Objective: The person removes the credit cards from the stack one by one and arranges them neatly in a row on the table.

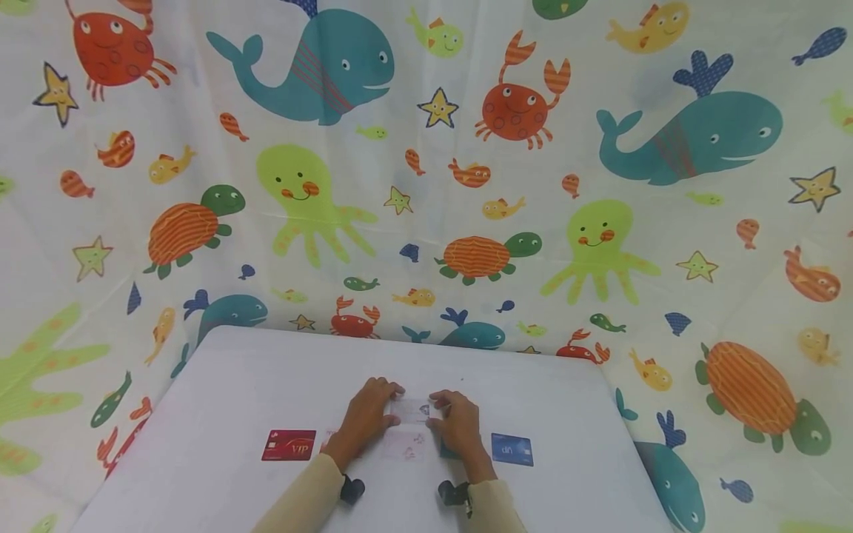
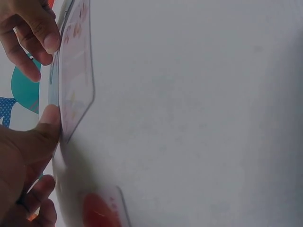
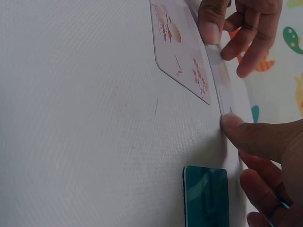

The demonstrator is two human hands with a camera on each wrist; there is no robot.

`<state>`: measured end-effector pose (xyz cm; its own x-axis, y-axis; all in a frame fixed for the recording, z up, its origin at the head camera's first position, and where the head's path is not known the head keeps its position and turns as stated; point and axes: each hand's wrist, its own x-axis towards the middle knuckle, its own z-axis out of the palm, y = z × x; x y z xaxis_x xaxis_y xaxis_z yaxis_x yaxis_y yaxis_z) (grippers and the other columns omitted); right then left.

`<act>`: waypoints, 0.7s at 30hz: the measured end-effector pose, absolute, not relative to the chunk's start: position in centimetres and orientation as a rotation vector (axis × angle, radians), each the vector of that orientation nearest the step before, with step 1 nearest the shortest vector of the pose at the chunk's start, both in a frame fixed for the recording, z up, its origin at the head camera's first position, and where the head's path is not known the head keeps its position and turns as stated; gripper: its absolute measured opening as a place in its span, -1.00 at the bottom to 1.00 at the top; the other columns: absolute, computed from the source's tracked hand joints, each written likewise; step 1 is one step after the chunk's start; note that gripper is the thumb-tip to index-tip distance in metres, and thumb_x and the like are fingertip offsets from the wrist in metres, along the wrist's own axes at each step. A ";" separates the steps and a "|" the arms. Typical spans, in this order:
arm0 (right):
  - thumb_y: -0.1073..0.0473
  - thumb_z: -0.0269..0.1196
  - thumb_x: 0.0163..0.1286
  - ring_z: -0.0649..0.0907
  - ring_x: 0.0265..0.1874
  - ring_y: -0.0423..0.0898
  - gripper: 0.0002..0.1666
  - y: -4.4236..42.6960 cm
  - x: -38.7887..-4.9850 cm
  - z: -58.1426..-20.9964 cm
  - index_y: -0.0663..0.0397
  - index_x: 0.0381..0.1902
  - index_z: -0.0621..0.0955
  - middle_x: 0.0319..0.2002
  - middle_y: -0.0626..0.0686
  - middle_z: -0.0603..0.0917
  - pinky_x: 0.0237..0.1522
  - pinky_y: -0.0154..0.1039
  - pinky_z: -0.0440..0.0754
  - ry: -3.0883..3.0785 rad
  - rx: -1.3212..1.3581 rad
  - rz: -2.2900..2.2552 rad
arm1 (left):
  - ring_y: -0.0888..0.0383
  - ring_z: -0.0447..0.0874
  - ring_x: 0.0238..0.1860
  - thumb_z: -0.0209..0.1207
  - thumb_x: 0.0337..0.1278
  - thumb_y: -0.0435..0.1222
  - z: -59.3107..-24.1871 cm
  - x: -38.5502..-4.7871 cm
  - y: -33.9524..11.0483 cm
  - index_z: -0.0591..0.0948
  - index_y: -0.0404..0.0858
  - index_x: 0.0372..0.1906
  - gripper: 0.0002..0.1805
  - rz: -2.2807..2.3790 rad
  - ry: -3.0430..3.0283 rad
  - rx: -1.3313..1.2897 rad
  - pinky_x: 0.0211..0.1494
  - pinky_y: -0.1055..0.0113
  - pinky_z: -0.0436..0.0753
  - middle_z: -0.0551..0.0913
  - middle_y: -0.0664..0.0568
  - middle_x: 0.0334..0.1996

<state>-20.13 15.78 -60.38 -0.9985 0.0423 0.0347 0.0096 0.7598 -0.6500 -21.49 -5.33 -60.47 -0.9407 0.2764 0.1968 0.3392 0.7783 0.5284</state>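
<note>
Both hands hold a pale card (image 1: 409, 411) with a small dark picture near its right end, just above the white table. My left hand (image 1: 366, 416) pinches its left end, and my right hand (image 1: 458, 423) pinches its right end. In the right wrist view, my right thumb (image 3: 233, 121) presses the card's near edge. Directly below on the table lies a second pale card with pink flower prints (image 1: 403, 446), apart from the hands. A white-and-red card (image 2: 102, 210) lies partly hidden under my left arm. Close to my right wrist, a teal card (image 3: 206, 196) is partly covered too.
A red VIP card (image 1: 289, 445) lies farther left on the white table (image 1: 560, 400), and a blue card (image 1: 512, 449) lies to the right. Behind the table's far edge hangs a curtain (image 1: 426, 222) printed with sea animals.
</note>
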 end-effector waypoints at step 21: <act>0.30 0.55 0.26 0.61 -0.24 -0.15 -0.50 14.8 -19.9 -60.0 -0.16 0.13 0.74 -0.10 -0.06 0.79 -0.02 -0.13 0.74 -2.888 -0.063 1.094 | 0.14 0.49 -0.03 0.62 0.03 -0.23 -61.0 -22.0 -5.3 0.74 -0.03 0.10 -0.51 -0.885 -2.859 -0.491 0.32 0.12 0.72 0.59 0.08 -0.10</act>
